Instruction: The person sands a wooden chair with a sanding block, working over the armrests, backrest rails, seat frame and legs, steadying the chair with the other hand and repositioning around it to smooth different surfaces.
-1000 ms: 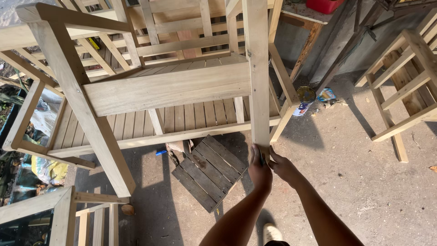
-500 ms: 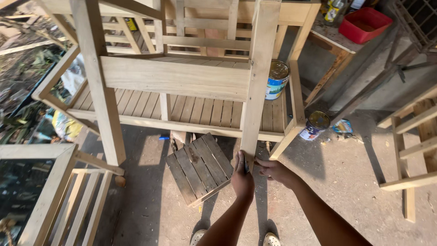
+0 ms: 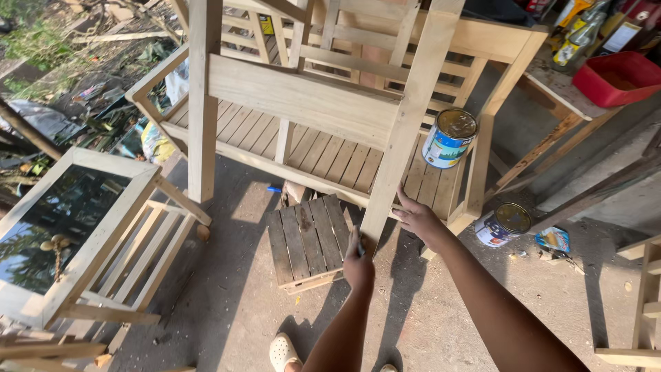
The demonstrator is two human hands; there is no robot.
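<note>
Bare-wood bench leg [image 3: 406, 131]: left hand [image 3: 358, 262] is gripping something small against it, right hand [image 3: 418, 219] is bracing, fingers spread. Shaking the bench could be tipping the paint can [image 3: 449, 138] off the seat edge.

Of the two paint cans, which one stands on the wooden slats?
The upper paint can, beside the chair's leg. The other can stands lower, on the concrete floor.

Head view: worn on the head, looking steeply down and forward.
Nearness: close above both arms, wooden bench frame [image 3: 303, 103] just beyond.
</note>
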